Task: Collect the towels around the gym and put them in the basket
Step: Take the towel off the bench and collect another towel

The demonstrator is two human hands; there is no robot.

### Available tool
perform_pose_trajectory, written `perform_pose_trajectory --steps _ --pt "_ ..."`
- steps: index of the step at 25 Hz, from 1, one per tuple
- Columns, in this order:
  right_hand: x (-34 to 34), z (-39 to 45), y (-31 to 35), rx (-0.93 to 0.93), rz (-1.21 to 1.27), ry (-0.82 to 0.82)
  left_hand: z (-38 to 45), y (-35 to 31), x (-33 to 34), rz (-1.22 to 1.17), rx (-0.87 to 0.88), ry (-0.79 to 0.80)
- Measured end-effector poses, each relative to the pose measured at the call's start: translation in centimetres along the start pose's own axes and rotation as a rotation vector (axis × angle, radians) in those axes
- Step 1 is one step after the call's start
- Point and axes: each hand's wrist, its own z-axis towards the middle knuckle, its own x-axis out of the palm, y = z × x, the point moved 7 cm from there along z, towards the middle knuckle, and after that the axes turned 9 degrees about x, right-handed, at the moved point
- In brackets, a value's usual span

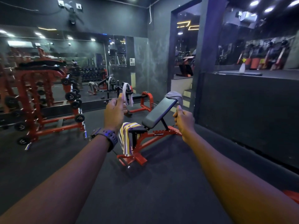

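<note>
Striped towel [127, 139] hangs lengthwise down bench [159, 113] seat end. Left hand [114, 113], right hand [183, 119] outstretched, loosely curled, holding nothing.

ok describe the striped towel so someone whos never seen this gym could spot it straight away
Start at the red-framed incline bench in the middle of the dark floor. At its low end, the striped towel hangs over the small seat pad, drooping toward the base. It alone has purple, yellow and white stripes; the grey towel on the backrest top and the pale towel on the machine behind are plain.
</note>
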Motion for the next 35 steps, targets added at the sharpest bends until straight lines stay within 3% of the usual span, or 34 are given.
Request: perform_pose_trajectory --steps 10,18,28,35 --pt "-1.1 21.3 1.7 -0.06 -0.109 -0.098 14.5 8.6 18.7 -0.137 -0.03 0.092" --pt "4.2 41.5 -1.4 -0.038 -0.171 -0.13 29.9 21.1 32.3 -0.143 -0.045 0.134" --pt "8.4 70.7 -6.4 -0.027 -0.169 -0.127 48.1 34.8 54.3 -0.188 -0.055 0.219" --pt "10.8 93.9 -10.2 0.034 -0.217 -0.08 60.2 44.5 70.1 -0.165 -0.127 0.187"
